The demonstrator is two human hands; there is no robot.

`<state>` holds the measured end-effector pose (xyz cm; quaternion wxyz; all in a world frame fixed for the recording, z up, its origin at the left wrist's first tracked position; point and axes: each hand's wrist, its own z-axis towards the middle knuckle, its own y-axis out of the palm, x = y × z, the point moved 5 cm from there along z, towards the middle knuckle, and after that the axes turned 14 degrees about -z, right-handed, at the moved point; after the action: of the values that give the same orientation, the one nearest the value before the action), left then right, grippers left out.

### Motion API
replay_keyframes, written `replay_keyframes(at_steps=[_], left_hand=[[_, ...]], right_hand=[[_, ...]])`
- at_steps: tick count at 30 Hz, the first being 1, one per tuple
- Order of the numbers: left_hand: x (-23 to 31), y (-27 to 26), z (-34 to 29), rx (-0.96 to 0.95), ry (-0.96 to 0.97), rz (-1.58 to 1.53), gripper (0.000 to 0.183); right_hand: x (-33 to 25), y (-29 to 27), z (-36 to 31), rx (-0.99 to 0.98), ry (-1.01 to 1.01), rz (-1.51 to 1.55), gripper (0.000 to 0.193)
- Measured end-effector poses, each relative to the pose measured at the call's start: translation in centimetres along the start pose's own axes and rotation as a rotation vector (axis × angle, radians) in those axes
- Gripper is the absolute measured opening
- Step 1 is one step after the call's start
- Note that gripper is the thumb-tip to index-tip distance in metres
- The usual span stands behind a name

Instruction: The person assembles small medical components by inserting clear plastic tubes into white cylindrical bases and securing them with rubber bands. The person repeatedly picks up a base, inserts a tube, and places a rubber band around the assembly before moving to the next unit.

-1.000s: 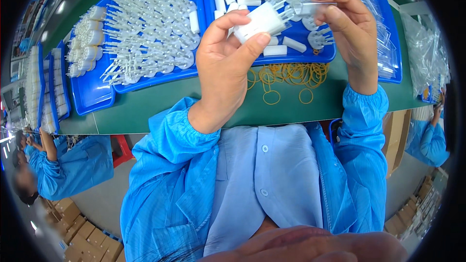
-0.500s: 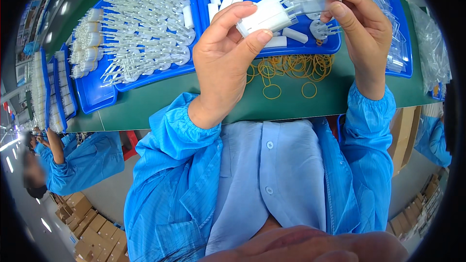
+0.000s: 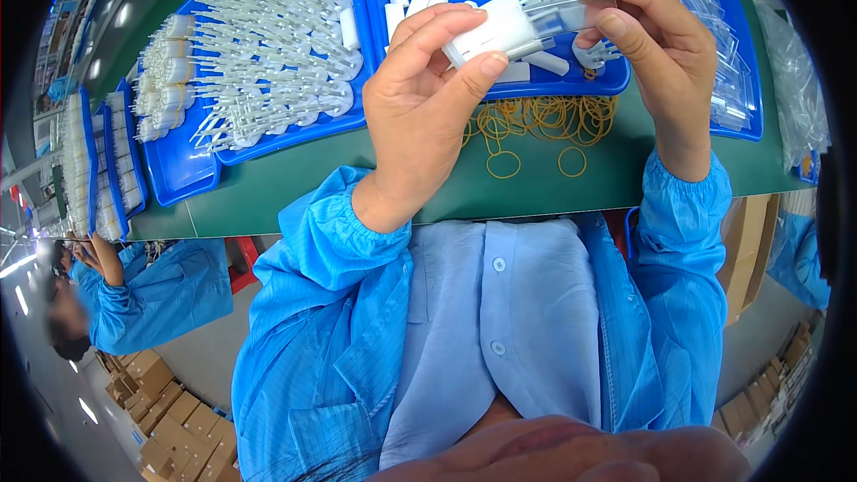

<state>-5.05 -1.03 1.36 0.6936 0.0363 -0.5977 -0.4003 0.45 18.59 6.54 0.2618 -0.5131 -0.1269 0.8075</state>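
My left hand is closed around a small bundle of white foam-like pieces, thumb below and fingers above. A clear plastic sleeve is pinched between the thumb and fingers of my right hand. Its left end meets the right end of the white bundle, overlapping the thin stems there; I cannot tell how far it goes over them. Both hands are raised above the near edge of a blue tray with loose white cylinders and clusters of thin stems.
Yellow rubber bands lie on the green table before the tray. Stemmed pieces fill a left blue tray, beside banded bundles. Clear plastic pieces lie in a right tray. A co-worker's blue sleeve shows far left.
My right hand has moved slightly left, and the clear sleeve now covers more of the stems beside the white bundle. My left hand still holds the bundle, turned slightly.
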Motion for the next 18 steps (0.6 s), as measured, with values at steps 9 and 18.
replay_keyframes(at_steps=[9,18], left_hand=[[-0.1,-0.2,0.1,0.06,0.002,0.025,0.023],[-0.2,-0.3,0.0,0.083,0.009,0.095,0.019]], right_hand=[[-0.1,1.0,-0.1,-0.045,0.019,0.029,0.022],[-0.6,1.2,0.2,-0.107,-0.119,0.002,0.02]])
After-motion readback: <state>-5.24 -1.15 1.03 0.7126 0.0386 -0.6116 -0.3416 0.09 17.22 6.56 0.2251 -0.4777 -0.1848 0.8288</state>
